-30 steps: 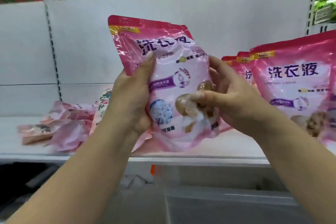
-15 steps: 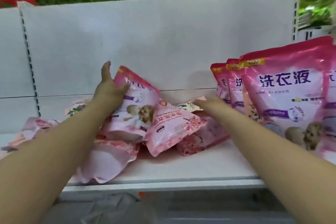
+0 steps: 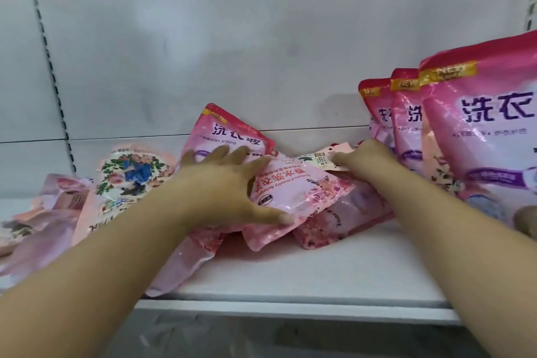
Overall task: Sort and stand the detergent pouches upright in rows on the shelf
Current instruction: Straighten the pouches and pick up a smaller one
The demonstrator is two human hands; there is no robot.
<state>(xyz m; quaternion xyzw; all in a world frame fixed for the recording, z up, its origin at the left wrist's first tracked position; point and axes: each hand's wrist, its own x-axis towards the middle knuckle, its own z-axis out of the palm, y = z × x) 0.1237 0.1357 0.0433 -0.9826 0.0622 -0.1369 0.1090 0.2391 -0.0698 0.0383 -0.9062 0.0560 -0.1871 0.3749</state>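
Both hands are back in the heap: my left hand point(image 3: 229, 183), having let the lifted pouch point(image 3: 232, 134) down, is lying spread over it; my right hand point(image 3: 366, 158) is pinching a far tag point(image 3: 322, 158). Three upright pouches point(image 3: 406, 122) are standing right.

Shop aisle: white metal display shelf point(image 3: 305, 279) with slotted uprights point(image 3: 55, 81), identical pink plastic detergent pouches point(image 3: 479, 136) rowed at right edge.
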